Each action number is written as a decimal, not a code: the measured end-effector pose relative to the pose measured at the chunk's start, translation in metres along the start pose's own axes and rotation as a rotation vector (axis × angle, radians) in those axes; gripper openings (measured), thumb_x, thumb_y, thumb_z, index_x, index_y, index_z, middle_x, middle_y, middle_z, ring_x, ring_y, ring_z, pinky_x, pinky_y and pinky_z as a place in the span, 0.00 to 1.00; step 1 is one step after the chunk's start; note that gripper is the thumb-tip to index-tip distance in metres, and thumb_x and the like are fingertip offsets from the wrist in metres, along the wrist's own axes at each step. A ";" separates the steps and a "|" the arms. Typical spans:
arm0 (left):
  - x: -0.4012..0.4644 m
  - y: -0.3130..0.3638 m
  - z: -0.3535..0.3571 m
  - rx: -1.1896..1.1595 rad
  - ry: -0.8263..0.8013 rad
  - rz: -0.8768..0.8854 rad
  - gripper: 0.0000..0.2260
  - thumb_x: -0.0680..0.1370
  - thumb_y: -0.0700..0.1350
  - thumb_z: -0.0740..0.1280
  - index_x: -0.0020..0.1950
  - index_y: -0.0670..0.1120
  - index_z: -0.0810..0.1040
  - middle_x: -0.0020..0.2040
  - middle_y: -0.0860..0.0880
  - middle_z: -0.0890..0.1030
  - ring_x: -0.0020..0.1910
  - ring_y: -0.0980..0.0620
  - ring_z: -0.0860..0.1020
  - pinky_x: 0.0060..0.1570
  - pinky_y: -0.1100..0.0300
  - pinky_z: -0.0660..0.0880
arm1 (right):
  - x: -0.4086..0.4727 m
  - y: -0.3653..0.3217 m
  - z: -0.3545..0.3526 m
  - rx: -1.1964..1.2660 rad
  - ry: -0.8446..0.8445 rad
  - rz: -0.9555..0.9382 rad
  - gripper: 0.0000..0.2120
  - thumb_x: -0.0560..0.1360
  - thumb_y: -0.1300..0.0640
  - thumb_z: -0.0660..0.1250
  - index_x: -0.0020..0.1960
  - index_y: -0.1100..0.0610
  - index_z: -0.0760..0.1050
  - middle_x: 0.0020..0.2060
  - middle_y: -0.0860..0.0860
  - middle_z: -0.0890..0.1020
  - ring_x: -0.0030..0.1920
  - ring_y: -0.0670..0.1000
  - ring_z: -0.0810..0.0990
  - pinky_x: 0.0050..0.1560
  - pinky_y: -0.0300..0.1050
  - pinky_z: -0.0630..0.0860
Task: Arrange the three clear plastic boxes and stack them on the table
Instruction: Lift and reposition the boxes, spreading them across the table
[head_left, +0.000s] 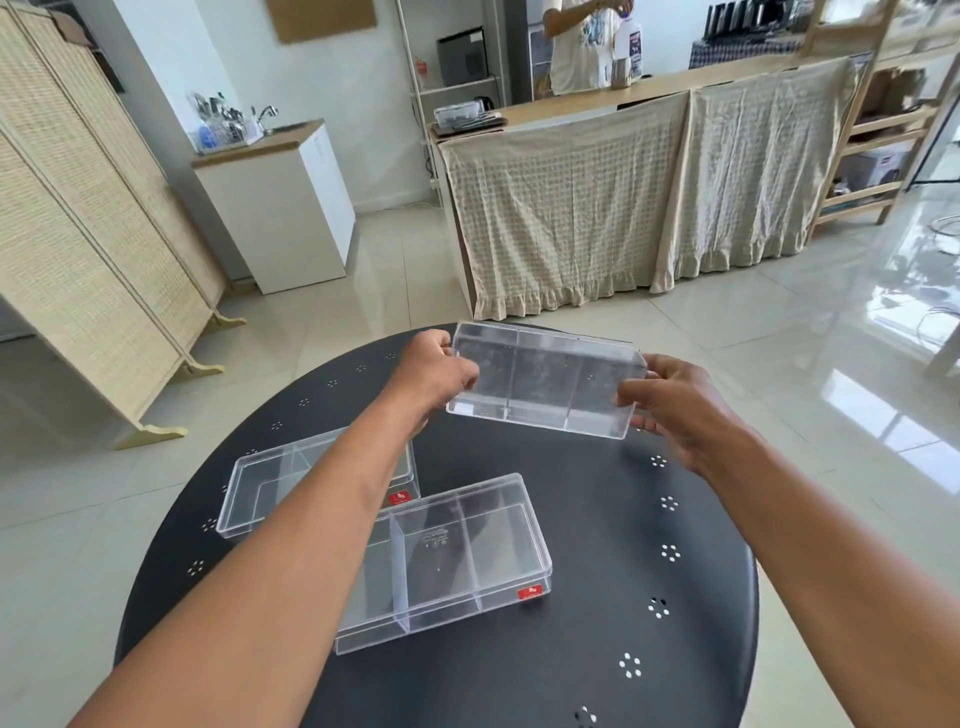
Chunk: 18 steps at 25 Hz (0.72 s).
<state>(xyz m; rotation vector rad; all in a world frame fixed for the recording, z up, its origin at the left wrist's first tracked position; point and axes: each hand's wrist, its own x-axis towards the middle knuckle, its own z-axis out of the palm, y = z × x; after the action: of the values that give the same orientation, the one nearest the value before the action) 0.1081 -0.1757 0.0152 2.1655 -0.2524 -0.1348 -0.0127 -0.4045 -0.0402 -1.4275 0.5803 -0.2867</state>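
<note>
Two bare forearms reach out from the bottom of the view over a round black surface (597, 545) dotted with small clusters of holes. Nearest on it lies a clear compartment box (447, 561) with a red label on its front edge, flat and angled. Behind it, partly hidden under the left forearm, a second clear box (265, 483) lies flat with its near corner touching or overlapping the first; which one I cannot tell.

The third clear box (543, 379) is in the air above the far part of the surface, tilted so its broad face turns toward the camera. The left hand (434, 376) holds its left end, fingers closed around the edge; the right hand (670, 400) holds the right end, thumb on the near face and fingers wrapped behind.

The step in hand looks like levelling this box and setting it down as part of the stack. To do it well, the box should probably be turned flat before it comes down, held by its short ends so the fingers stay clear of the underside. The two lying boxes sit askew, so they likely need squaring up first, edges aligned, or the smooth plastic may slide.
</note>
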 end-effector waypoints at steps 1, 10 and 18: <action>-0.004 -0.002 -0.004 0.023 -0.008 0.050 0.10 0.65 0.36 0.70 0.44 0.46 0.78 0.34 0.52 0.75 0.33 0.51 0.72 0.33 0.60 0.68 | 0.000 -0.003 -0.001 -0.009 -0.016 -0.053 0.22 0.67 0.75 0.68 0.57 0.60 0.83 0.41 0.51 0.87 0.43 0.53 0.82 0.47 0.50 0.76; -0.020 -0.031 0.000 0.130 -0.084 0.055 0.14 0.70 0.37 0.72 0.55 0.42 0.82 0.43 0.45 0.83 0.42 0.44 0.79 0.49 0.53 0.79 | -0.008 0.007 -0.005 -0.482 0.087 -0.260 0.32 0.68 0.62 0.73 0.69 0.41 0.77 0.55 0.45 0.85 0.48 0.44 0.84 0.32 0.31 0.74; -0.020 -0.032 0.014 -0.136 -0.040 -0.111 0.08 0.77 0.47 0.70 0.46 0.44 0.75 0.43 0.42 0.73 0.42 0.45 0.73 0.53 0.41 0.83 | -0.013 0.023 -0.007 -0.379 0.005 -0.207 0.32 0.71 0.38 0.74 0.73 0.46 0.75 0.64 0.49 0.82 0.66 0.48 0.81 0.66 0.48 0.76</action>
<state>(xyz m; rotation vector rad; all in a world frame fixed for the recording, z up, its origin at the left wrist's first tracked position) 0.0904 -0.1648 -0.0195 2.0436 -0.1413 -0.2519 -0.0308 -0.4005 -0.0601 -1.8590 0.5077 -0.3571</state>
